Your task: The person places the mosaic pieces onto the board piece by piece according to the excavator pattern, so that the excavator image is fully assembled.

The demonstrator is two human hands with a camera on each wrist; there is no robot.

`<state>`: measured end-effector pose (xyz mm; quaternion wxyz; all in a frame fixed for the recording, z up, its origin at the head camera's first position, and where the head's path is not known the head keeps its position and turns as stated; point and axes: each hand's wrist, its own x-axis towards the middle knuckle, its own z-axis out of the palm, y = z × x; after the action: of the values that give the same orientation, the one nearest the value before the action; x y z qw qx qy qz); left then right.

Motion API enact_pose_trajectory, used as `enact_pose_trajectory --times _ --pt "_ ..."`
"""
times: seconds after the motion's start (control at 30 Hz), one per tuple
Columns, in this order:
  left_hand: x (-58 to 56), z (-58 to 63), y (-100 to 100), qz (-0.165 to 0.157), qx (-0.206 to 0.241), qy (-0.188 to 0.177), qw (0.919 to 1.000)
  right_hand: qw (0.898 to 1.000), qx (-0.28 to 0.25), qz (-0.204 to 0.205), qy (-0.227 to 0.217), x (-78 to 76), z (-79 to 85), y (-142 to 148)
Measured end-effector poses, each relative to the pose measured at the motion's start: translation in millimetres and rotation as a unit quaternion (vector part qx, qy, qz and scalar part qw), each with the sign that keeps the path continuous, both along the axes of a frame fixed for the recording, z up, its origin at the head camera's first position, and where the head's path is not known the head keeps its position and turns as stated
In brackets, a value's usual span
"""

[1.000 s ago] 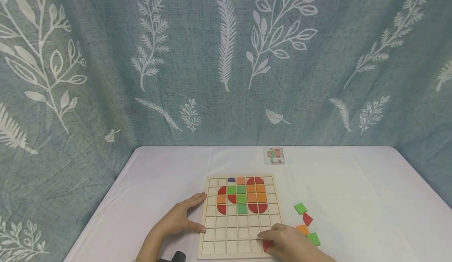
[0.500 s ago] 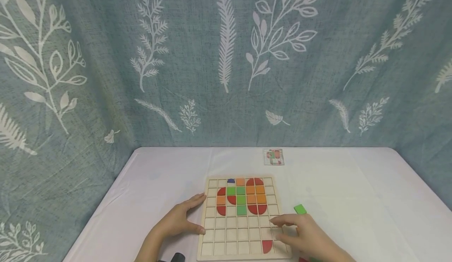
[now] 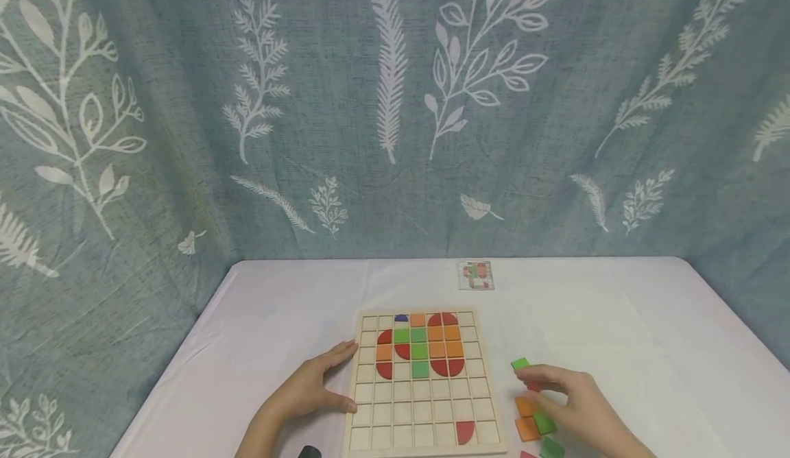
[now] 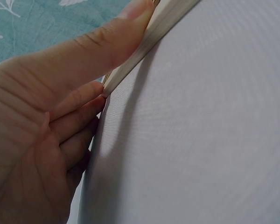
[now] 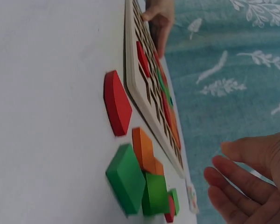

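Observation:
A wooden grid board (image 3: 410, 413) lies on the white table. Flat red, orange, green and blue tiles fill a cluster of its far cells. One red quarter-circle tile (image 3: 465, 432) sits in the nearest row at the right. My left hand (image 3: 308, 388) touches the board's left edge, thumb and fingers spread apart. Over the loose tiles right of the board hovers my right hand (image 3: 580, 400), fingers slightly bent, with nothing visible in them. Beneath and beside it are a bright green tile (image 3: 544, 422), an orange tile (image 3: 527, 430) and a red tile (image 5: 116, 105).
A small pattern card (image 3: 475, 275) lies beyond the board near the table's back edge. A darker green tile (image 3: 552, 448) is close to the front. A black object (image 3: 310, 452) shows at the bottom edge. Behind the table hangs a leaf-patterned teal curtain (image 3: 370, 115).
My right hand has let go of the red quarter-circle tile in the nearest row and moved off the board, rightward to the loose tiles. My left hand stays at the board's edge.

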<state>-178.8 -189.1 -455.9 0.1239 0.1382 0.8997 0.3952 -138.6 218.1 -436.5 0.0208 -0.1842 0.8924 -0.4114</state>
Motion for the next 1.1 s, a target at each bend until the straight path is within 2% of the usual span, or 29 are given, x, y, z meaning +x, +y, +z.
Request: enact_pose_trajectory --times 0.2,0.3,0.4,0.6,0.73,0.9,1.1 --pt "0.1 -1.2 -1 -0.002 -0.001 0.001 1.0 0.999 0.021 -0.041 0.012 -1.4 -1.6 12" --pt "0.5 -1.5 -2 -0.002 0.001 0.002 1.0 0.999 0.03 -0.041 0.004 -6.1 -4.4 15" --pt "0.6 -1.9 -2 -0.004 0.003 0.004 1.0 0.999 0.035 -0.019 -0.005 -11.8 -7.9 17" --pt "0.5 -2.8 -2 -0.01 0.007 0.009 0.9999 0.996 0.07 0.052 -0.012 -21.5 -15.3 22" --pt "0.8 -2.7 -2 -0.008 0.005 0.009 0.9999 0.995 0.078 0.066 0.006 -23.0 -18.2 22" --pt "2.0 -2.9 -1 -0.008 0.007 0.005 0.9999 0.996 0.079 0.023 0.031 -20.0 -20.3 14" --pt "1.4 -5.3 -4 -0.01 0.005 0.007 0.9999 0.994 0.089 -0.064 0.012 -16.0 -20.3 -2"
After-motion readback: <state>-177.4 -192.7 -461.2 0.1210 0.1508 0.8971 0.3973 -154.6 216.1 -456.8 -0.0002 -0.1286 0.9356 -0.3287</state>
